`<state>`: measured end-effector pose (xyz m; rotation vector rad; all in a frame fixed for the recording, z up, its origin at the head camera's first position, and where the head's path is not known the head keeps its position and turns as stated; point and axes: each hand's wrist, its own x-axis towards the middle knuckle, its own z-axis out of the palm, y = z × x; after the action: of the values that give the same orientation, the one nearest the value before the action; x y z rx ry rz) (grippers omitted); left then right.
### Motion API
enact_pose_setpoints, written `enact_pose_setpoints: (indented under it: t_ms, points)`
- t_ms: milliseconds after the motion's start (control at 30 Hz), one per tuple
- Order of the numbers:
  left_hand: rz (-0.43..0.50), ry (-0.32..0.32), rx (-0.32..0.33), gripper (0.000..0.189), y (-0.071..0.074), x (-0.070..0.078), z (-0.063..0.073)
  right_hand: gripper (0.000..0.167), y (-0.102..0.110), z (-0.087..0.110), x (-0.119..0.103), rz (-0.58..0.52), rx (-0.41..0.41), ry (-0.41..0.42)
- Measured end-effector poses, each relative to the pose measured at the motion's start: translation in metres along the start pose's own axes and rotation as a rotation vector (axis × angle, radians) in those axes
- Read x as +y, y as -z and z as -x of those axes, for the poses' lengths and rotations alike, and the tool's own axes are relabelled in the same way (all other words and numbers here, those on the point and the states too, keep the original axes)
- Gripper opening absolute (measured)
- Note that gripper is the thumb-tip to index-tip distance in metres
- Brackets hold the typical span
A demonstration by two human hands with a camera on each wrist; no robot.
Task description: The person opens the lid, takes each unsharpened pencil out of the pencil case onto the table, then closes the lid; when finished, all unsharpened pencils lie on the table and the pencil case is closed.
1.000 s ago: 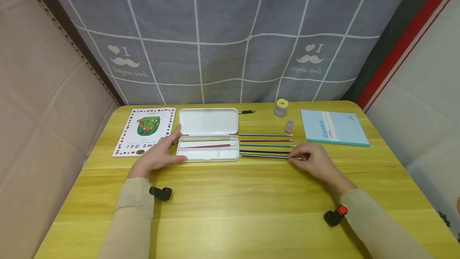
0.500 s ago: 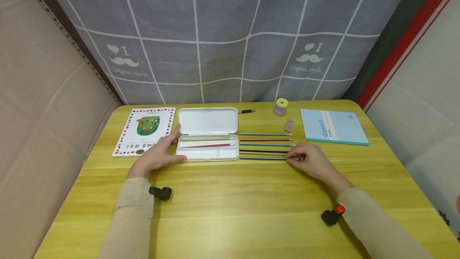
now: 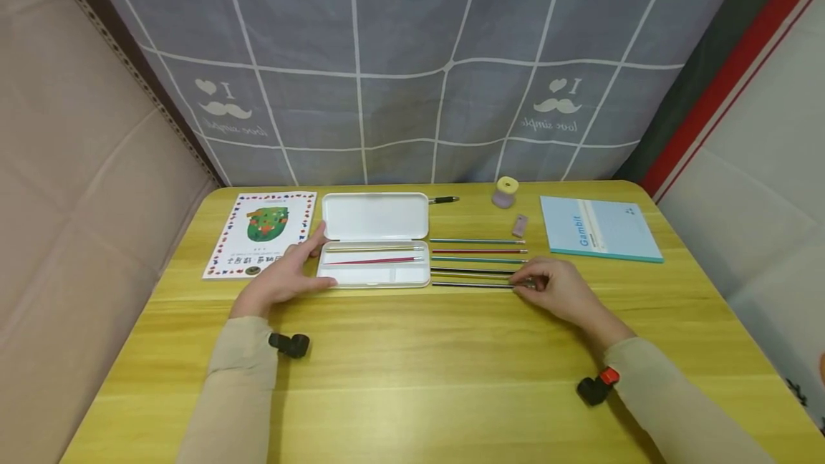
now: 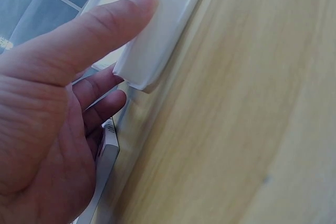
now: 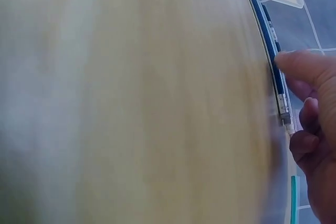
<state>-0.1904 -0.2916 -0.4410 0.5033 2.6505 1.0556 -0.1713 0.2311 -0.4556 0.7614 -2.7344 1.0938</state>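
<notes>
While the left hand (image 3: 283, 285) rests with thumb and fingers spread around the left end of an open white pencil case (image 3: 354, 276), the right hand (image 3: 557, 288) pinches a dark pencil (image 3: 473, 285) near its eraser end between thumb and finger. That pencil lies on the worktop (image 3: 399, 378), just right of the case and closest to the near edge in a row of pencils. Beyond it come a yellowish pencil (image 3: 473, 276), a black one, a green pencil (image 3: 480, 261), a red one and a blue-green one. Inside the case are a yellow pencil (image 3: 370, 249) and something red and slim. A pen (image 3: 445, 200) sticks out beside the lid, towards the far edge, where a yellow-topped container (image 3: 505, 193) stands behind a small pinkish block (image 3: 520, 225). A picture book (image 3: 261, 235) lies by the far left corner, and a blue notebook (image 3: 602, 229) by the far right corner.
</notes>
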Motion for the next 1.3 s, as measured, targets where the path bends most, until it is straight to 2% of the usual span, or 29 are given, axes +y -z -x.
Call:
enact_pose_setpoints:
  t_ms: [300,567,700,800,1033,1200,1300]
  points:
    - [0.002,0.008,0.008,0.116,-0.001,-0.003,0.0,0.017,-0.003,-0.013,-0.008,-0.001,0.004,-0.034]
    - [0.009,0.007,0.002,0.116,-0.002,-0.003,-0.001,0.033,-0.004,-0.035,-0.027,-0.101,-0.048,-0.167]
    - [0.003,0.004,0.004,0.116,-0.002,-0.003,-0.002,0.035,-0.009,-0.049,-0.034,-0.116,-0.068,-0.167]
    - [0.004,0.0,0.004,0.116,-0.002,-0.003,-0.002,0.035,-0.016,-0.062,-0.04,-0.073,-0.073,-0.145]
    - [0.014,0.012,-0.001,0.116,-0.002,-0.004,-0.002,0.028,-0.041,-0.089,-0.057,-0.062,-0.122,-0.099]
    - [0.022,0.009,-0.006,0.116,-0.001,-0.003,-0.002,0.025,-0.057,-0.102,-0.066,-0.054,-0.169,-0.067]
    - [0.022,0.009,-0.004,0.117,0.001,-0.003,-0.002,0.023,-0.062,-0.108,-0.071,-0.063,-0.169,-0.06]
